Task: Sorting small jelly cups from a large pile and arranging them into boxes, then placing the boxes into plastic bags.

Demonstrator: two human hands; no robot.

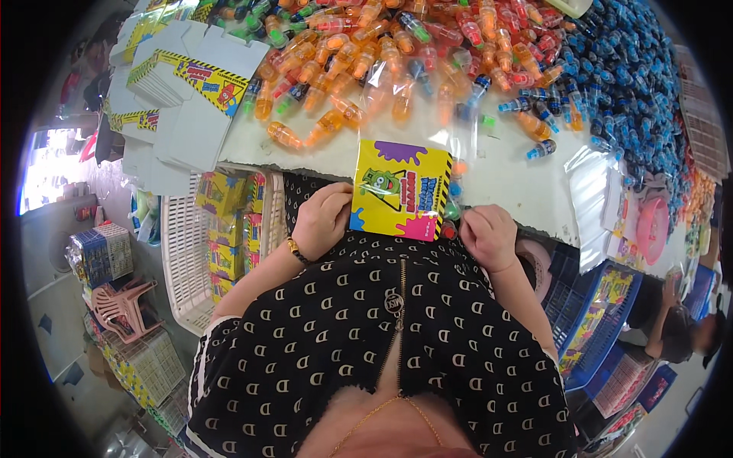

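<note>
Yellow printed packet [398, 188] is sitting at the near table edge [527, 191], clear bag [458, 164] overlapping its right side. Left hand [322, 219] is curling closed on the packet's lower left corner. Right hand [489, 237] is fisting, pinching the bag's near edge. Pile of small coloured bottles [382, 53] is lying farther back; white basket [183, 252] sitting left.

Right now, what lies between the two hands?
In the head view, the yellow printed packet lies between the left hand and the right hand, at the table edge.
</note>
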